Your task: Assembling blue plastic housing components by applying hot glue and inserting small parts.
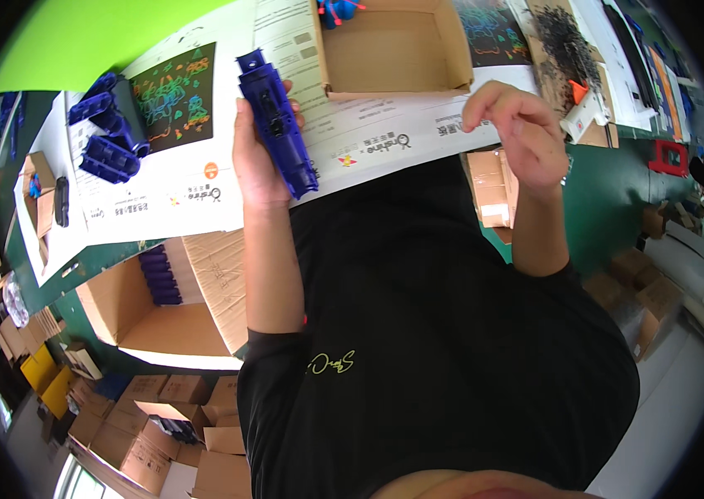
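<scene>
Cardboard box (452, 50) holds a blue toy (337, 10). Beside it, left hand (256, 158) grips long blue plastic part (279, 125); right hand (518, 129) half-curled, empty.

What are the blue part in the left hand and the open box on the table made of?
The blue part in the left hand looks like moulded plastic: uniform colour, slight sheen, ribbed shaped edges. The open box looks like plain corrugated cardboard: matte brown, folded flaps.

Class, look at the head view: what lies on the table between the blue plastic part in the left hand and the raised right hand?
Only white printed sheets, as the head view shows.
</scene>
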### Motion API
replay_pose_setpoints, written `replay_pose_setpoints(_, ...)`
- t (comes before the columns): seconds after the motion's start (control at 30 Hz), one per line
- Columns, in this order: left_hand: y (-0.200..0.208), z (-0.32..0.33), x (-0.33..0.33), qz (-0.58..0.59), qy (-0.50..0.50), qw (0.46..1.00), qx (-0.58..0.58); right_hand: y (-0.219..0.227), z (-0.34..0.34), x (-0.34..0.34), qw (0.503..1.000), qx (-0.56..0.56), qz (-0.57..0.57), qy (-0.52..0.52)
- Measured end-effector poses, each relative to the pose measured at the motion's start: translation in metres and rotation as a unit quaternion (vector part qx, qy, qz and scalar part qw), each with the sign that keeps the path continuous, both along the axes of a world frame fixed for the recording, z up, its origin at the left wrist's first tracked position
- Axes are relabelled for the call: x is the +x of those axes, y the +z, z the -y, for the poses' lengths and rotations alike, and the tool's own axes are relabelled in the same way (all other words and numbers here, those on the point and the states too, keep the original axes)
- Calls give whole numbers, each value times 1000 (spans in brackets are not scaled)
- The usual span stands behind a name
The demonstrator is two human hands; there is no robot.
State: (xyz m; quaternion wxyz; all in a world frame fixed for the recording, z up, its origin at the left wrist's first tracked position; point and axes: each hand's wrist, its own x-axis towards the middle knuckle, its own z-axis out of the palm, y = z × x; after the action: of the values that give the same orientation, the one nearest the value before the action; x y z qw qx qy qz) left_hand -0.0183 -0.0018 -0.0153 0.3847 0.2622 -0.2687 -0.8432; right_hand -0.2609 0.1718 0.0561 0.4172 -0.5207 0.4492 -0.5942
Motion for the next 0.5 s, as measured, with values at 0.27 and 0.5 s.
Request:
replay_pose_setpoints(0.27,3,-2,-2,8,17,1000,-12,-15,-5,-16,997,-9,68,25)
replay_pose_setpoints(0.5,5,-3,-3,17,18,1000,-17,5,4,16,995,11,-66,-78)
